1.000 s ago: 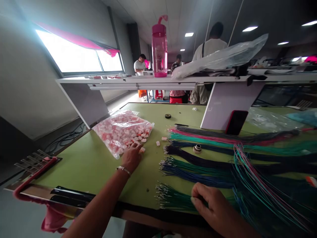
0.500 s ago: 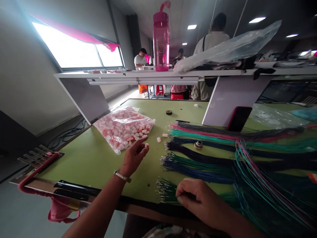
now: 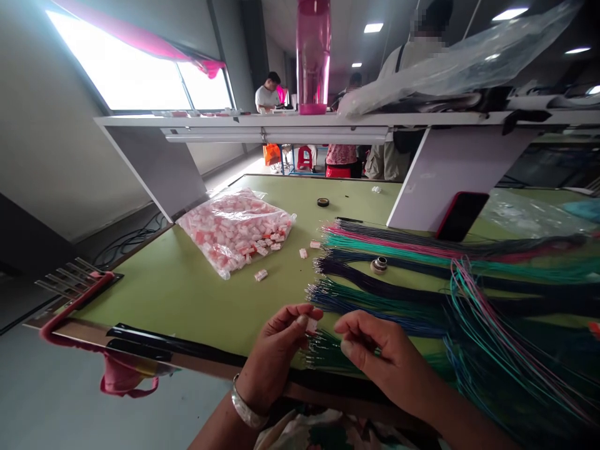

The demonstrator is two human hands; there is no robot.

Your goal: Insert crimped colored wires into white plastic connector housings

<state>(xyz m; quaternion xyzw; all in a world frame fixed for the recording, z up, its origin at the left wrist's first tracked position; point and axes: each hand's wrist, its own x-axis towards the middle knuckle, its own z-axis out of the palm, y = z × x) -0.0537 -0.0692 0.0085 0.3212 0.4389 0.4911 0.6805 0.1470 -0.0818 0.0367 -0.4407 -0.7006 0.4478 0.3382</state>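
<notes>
My left hand (image 3: 279, 350) pinches a small white plastic connector (image 3: 312, 325) at its fingertips. My right hand (image 3: 375, 350) is close to it, its fingers pinched on a thin wire (image 3: 323, 337) from the green bundle (image 3: 328, 356), whose metal-tipped ends fan out under my hands. A blue wire bundle (image 3: 370, 317) lies just beyond. On the green table (image 3: 154, 294), a loose pink-and-white connector (image 3: 260, 275) rests near a clear plastic bag of similar connectors (image 3: 237, 231).
Long dark, teal and pink wire bundles (image 3: 422, 247) cover the table's right side, with a metal ferrule (image 3: 379, 265) on them. A phone (image 3: 462, 215) leans on a white shelf support (image 3: 435, 181). A tape roll (image 3: 322, 202) lies beyond. Co-workers (image 3: 267, 94) stand in the background.
My left hand has lifted off the table with a connector and moved toward my right hand. My right hand now pinches a wire. The view has tilted downward.
</notes>
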